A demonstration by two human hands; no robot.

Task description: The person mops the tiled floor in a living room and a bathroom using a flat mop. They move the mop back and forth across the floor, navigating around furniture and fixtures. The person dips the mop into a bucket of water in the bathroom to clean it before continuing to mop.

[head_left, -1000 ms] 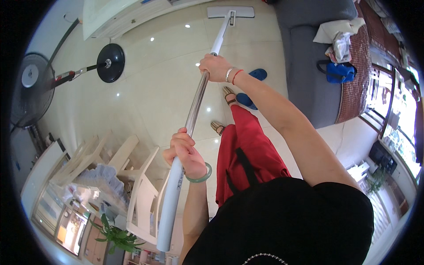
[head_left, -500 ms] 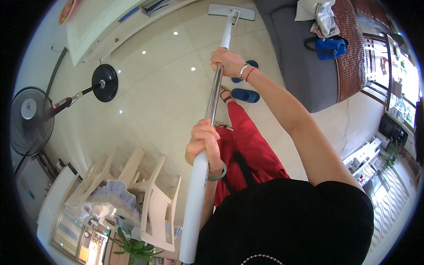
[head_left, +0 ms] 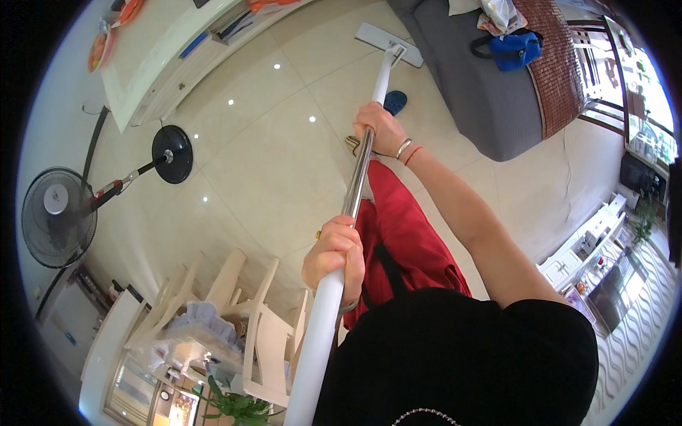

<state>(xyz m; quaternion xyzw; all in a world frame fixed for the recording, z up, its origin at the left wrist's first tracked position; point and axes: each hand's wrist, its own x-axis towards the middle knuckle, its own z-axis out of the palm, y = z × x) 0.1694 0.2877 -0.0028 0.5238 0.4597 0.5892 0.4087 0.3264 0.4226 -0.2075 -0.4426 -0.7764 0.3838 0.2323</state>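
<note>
both hands grip a flat mop's pole: the left hand is wrapped around the white upper grip, the right hand is closed on the metal shaft further down. the flat mop head lies on the glossy tiled floor, just beside the grey sofa. a pedestal fan stands well apart at left.

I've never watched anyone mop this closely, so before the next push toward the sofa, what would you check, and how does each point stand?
1. Left hand wrapped around mop handle: ok.
2. Right hand gripping further down: ok.
3. Mop head flat on floor: ok.
4. Room ahead: not ok, grey sofa right beside the head.
5. Blue slipper near the handle: not ok.
6. Floor wet or dry: cannot tell.
</note>
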